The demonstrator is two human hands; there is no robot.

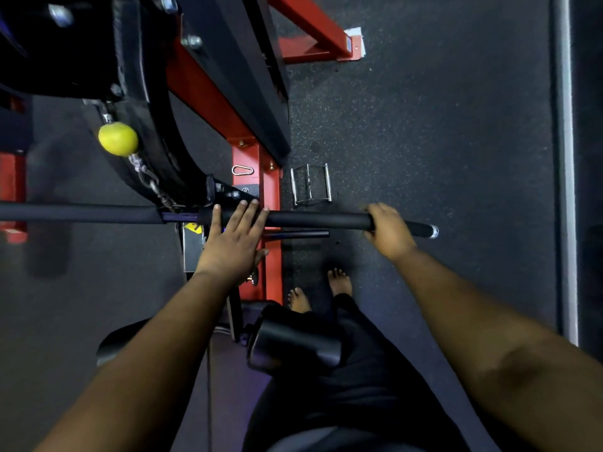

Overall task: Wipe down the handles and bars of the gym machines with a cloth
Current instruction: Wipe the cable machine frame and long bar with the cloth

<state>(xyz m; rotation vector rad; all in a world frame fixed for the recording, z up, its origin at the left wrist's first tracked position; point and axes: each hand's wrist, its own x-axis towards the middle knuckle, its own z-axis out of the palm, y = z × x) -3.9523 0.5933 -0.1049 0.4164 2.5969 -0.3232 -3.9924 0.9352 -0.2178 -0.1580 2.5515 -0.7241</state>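
Across mid-frame, running 9 to 3 o'clock, the pulldown bar (313, 219) hangs level from a chain (148, 179) below a yellow ball (118, 139). Right hand (388, 231) is wrapped round the bar's padded grip near the 3 o'clock end, just inboard of the metal end cap (433, 231). Left hand (233, 238) lies flat, fingers straight, fingertips (243, 203) touching the bar near its centre swivel. Hands well apart. No cloth visible in either hand; may be hidden under the right palm, cannot tell.

Doing the step well, as a judgement: steady the bar with one hand so it does not swing on the chain, wrap the cloth fully round the grip, and stroke from centre out to the end cap, twisting to reach the underside. Then swap hands for the 9 o'clock half. Mind fingers near the swivel.

Floor (424, 125) holds a chrome double handle (311, 184) at 12 o'clock of the bar; a carabiner (242, 170) sits on the red frame (272, 190).

Writing: a yellow warning sticker (192, 227) shows under the bar, text unreadable. No brand legible.
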